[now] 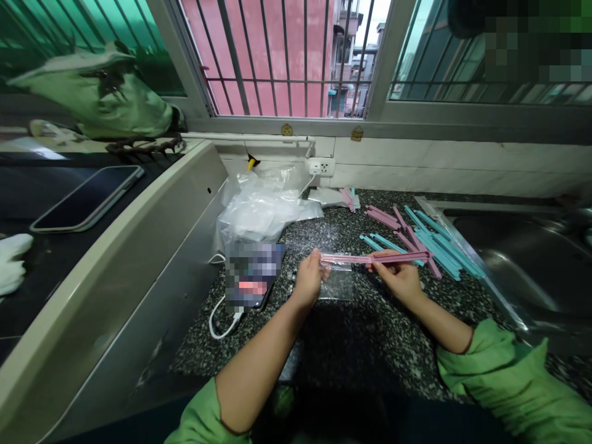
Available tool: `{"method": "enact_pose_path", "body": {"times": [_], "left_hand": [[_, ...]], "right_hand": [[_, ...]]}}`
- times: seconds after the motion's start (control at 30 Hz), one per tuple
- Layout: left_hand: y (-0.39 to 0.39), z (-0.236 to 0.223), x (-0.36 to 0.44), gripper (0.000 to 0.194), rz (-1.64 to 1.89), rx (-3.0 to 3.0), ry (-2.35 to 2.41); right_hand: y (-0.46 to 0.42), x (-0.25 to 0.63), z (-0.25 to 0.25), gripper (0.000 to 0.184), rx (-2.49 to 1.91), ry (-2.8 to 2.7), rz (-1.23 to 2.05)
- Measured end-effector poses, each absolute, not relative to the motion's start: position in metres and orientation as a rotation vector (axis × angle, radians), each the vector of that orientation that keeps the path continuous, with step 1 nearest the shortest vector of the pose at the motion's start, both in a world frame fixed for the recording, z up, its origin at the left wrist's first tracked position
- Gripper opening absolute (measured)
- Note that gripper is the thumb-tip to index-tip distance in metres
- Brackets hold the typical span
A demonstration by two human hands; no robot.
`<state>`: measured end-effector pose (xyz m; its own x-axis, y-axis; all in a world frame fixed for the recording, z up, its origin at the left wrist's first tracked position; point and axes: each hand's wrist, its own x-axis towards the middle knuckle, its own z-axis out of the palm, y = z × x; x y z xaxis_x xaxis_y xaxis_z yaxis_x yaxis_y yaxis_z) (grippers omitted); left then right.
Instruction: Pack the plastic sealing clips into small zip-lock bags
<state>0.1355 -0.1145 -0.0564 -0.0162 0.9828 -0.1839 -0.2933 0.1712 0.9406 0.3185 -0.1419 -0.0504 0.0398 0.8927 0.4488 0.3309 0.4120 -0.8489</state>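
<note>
Between my two hands a long pink bag sealing clip point(349, 259) is held level above the counter, unfolded at a joint near its middle. My left hand point(309, 277) pinches its left end. My right hand point(401, 280) grips it near the joint, thumb in front and fingers behind, with the other half reaching right past the hand. A small clear plastic bag point(337, 288) is just under the clip, beside my left hand; whether the fingers touch it I cannot tell. Beyond my right hand lie loose pink clips point(383, 217) and blue clips point(441, 246).
A phone point(272, 271) with a white charging cable point(217, 336) lies left of my hands. Crumpled clear plastic bags point(259, 209) are heaped behind it. A steel sink point(531, 259) is on the right, a raised stove edge point(139, 246) on the left. Several clips sit near the socket point(325, 167).
</note>
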Motion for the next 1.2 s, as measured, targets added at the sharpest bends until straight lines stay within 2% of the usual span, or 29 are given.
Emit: {"method": "enact_pose_path", "body": {"times": [0.43, 0.73, 1.03, 1.1, 1.2], "left_hand": [[-0.114, -0.056, 0.135, 0.041, 1.196, 0.677, 1.044], [-0.115, -0.058, 0.133, 0.048, 1.191, 0.922, 1.066], [-0.112, -0.063, 0.132, 0.050, 1.194, 0.891, 1.018], [-0.112, -0.062, 0.131, 0.048, 1.202, 0.879, 0.968], [-0.114, -0.059, 0.130, 0.033, 1.206, 0.914, 0.908]], "right_hand": [[-0.141, 0.322, -0.053, 0.023, -1.113, -1.524, 0.724], [-0.139, 0.322, -0.056, 0.029, -1.228, -1.517, 0.633], [-0.136, 0.324, -0.059, 0.020, -1.232, -1.701, 0.383], [-0.136, 0.325, -0.060, 0.019, -1.223, -1.714, 0.347], [-0.135, 0.326, -0.061, 0.020, -1.252, -1.633, 0.335]]}}
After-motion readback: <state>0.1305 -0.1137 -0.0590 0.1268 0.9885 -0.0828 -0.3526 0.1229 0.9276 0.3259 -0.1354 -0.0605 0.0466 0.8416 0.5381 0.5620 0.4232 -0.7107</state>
